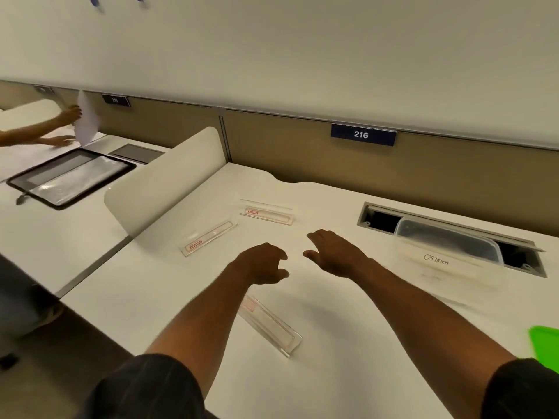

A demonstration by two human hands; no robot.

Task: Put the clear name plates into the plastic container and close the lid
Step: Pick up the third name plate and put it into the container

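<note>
While nothing is held yet: go slow.
Left hand: open, empty.
Right hand: open, empty.
Name plates: far left, far, near.
Container: right, lid off.
Tip: pinch the long edges.

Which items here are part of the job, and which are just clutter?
Job: three clear name plates; plastic container marked OSTRICH; green lid; left hand, right hand, both empty.

Clutter: black-framed tray; white divider; sign 216; another person's paper.
</note>
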